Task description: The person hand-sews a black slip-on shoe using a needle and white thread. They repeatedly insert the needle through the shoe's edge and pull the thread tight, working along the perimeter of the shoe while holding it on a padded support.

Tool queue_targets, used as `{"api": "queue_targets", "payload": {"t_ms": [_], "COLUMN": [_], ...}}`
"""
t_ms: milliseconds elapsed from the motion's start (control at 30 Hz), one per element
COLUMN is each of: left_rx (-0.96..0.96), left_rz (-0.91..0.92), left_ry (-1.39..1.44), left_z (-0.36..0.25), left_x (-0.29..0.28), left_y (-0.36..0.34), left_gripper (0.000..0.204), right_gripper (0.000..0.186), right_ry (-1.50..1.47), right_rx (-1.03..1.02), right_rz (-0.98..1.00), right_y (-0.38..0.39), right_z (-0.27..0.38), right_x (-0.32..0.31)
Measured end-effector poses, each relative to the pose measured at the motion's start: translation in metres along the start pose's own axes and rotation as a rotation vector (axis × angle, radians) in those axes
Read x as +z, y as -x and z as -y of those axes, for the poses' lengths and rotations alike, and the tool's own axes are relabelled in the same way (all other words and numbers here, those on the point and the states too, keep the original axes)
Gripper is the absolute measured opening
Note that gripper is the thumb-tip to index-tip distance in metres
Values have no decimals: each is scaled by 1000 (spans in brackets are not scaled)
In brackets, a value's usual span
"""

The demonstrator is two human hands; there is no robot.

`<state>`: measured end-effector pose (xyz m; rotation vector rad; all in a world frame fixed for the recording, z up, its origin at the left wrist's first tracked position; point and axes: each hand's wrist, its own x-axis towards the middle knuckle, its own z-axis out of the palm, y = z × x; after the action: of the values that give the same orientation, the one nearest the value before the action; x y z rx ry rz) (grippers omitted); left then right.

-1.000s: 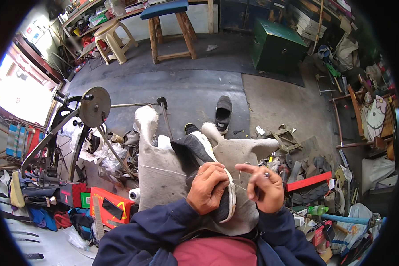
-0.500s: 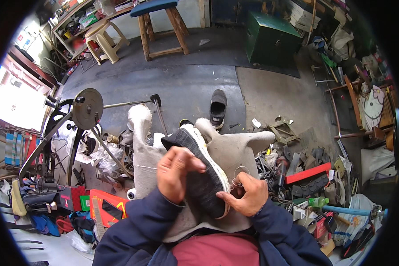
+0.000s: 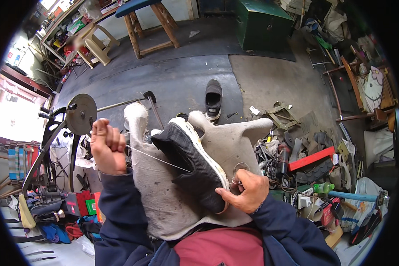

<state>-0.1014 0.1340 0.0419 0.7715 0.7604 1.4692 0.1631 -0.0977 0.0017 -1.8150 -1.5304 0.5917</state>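
A black knit shoe [image 3: 185, 153] with a white sole lies aslant on a grey cloth [image 3: 157, 195] over my lap. My left hand [image 3: 109, 148] is raised left of the shoe, its fingers closed on a white thread [image 3: 157, 158]. Taut, the thread runs from that hand into the shoe's opening. At the sole's right edge my right hand [image 3: 248, 191] is closed, its thumb pressed against the shoe. A thin loop of thread [image 3: 240, 167] stands out above its curled fingers; a small dark thing inside them is mostly hidden.
Another dark shoe [image 3: 213, 99] stands on the floor ahead. A metal stand with a round wheel [image 3: 81, 114] rises at the left. Tools and scraps lie at the right by a red bar [image 3: 311, 158]. Farther off are a green box [image 3: 264, 26] and a wooden-legged stool [image 3: 148, 26].
My left hand has moved left, away from the shoe, drawing the thread out straight. The shoe's opening now shows. My right hand stays at the sole's edge.
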Motion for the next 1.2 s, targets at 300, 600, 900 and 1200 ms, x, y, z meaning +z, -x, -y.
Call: {"api": "queue_targets", "payload": {"t_ms": [300, 600, 900, 1200], "left_rx": [60, -147, 95, -570], "left_rz": [143, 86, 83, 768], "left_ry": [-210, -248, -1511, -628], "left_z": [4, 4, -45, 15], "left_x": [-50, -91, -76, 17], "left_y": [-6, -11, 22, 88], "left_gripper": [21, 23, 24, 40], "right_gripper": [43, 44, 45, 42], "right_ry": [8, -60, -103, -160], "right_rx": [-34, -70, -107, -96], "right_rz": [-13, -64, -48, 67], "right_y": [-4, -6, 2, 7], "right_z": [-5, -5, -11, -19], "right_x": [7, 8, -1, -10]}}
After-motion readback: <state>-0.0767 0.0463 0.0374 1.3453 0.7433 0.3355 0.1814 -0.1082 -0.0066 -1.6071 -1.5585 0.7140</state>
